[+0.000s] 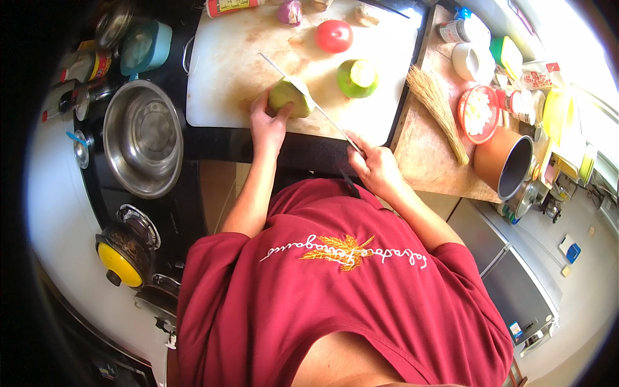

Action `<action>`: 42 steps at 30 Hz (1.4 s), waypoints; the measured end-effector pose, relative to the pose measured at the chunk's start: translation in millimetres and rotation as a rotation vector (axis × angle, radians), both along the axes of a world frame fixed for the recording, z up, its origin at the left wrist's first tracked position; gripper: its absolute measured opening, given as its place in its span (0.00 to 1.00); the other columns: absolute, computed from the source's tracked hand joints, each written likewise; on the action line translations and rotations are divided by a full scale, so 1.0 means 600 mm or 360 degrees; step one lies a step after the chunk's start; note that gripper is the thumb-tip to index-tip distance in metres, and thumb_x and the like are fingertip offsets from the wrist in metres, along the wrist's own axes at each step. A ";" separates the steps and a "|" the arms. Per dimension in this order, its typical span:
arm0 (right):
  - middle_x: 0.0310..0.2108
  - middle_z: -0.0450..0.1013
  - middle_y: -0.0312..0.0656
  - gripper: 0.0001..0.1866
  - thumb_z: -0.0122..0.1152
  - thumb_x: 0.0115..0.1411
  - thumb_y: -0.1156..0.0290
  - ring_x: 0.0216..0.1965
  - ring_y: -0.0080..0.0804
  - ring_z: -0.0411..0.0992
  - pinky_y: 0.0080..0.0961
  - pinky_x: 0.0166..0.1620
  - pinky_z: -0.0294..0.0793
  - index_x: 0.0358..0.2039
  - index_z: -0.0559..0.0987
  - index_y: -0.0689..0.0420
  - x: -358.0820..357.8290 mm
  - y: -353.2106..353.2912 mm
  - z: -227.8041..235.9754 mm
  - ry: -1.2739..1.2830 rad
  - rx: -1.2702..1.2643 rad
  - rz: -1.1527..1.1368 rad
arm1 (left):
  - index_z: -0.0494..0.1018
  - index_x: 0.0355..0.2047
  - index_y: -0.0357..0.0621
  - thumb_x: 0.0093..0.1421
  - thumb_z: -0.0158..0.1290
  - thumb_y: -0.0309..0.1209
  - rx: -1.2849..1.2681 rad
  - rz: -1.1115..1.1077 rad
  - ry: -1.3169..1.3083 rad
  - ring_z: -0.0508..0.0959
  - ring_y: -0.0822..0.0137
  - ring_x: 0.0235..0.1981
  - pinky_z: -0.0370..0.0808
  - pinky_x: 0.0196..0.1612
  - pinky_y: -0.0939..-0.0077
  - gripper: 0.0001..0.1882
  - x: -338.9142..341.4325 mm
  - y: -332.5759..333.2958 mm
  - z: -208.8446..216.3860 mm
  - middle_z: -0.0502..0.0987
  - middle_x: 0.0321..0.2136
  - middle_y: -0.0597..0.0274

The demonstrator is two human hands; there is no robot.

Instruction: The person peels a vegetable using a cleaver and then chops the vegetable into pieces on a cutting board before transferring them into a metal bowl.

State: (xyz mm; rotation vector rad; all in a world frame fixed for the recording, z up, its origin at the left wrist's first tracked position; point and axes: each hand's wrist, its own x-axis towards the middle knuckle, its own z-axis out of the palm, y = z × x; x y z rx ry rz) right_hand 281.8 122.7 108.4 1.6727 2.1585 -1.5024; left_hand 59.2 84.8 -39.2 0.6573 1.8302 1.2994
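1. Your left hand [266,129] curls snugly round the green vegetable [282,95], just inside the board's near edge.
2. Your right hand [379,169] is closed on the knife [329,119], its thin, straight blade slanting across the vegetable's right side.
3. White, brown-stained cutting board [222,71] stretches away to your left, giving room there.
4. Right side's tighter: a rounded green piece [350,88] with a pale cut top, and a glossy tomato [334,37] beyond.
5. Past the right edge lies a bristly straw brush [438,113].
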 end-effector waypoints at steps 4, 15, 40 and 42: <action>0.26 0.74 0.57 0.21 0.51 0.60 0.61 0.30 0.55 0.75 0.44 0.35 0.74 0.54 0.72 0.50 0.052 -0.030 -0.007 -0.0028 -0.0091 -0.0045 | 0.71 0.50 0.33 0.49 0.63 0.27 -0.0022 0.0031 -0.0049 0.73 0.57 0.48 0.69 0.53 0.68 0.27 0.003 0.002 0.009 0.73 0.46 0.48; 0.28 0.73 0.59 0.20 0.47 0.60 0.66 0.30 0.52 0.76 0.41 0.37 0.73 0.52 0.73 0.55 -0.013 0.024 -0.053 0.0134 0.0019 0.0103 | 0.68 0.53 0.30 0.53 0.61 0.24 0.0091 0.0031 -0.0194 0.73 0.64 0.49 0.69 0.53 0.72 0.27 -0.001 0.003 0.010 0.72 0.49 0.51; 0.17 0.65 0.45 0.17 0.53 0.60 0.70 0.20 0.25 0.63 0.26 0.27 0.67 0.48 0.75 0.62 -0.047 0.025 0.002 0.0302 0.0008 -0.0036 | 0.69 0.51 0.33 0.51 0.61 0.24 0.0077 -0.0047 -0.0190 0.74 0.68 0.41 0.71 0.47 0.75 0.26 0.000 -0.003 0.016 0.72 0.43 0.57; 0.17 0.68 0.50 0.18 0.52 0.59 0.68 0.20 0.37 0.70 0.32 0.29 0.71 0.49 0.76 0.57 -0.051 0.025 0.004 0.0270 0.0057 -0.0011 | 0.69 0.51 0.33 0.51 0.61 0.25 0.0102 -0.0043 -0.0239 0.74 0.67 0.41 0.71 0.47 0.75 0.26 -0.001 -0.002 0.015 0.72 0.42 0.56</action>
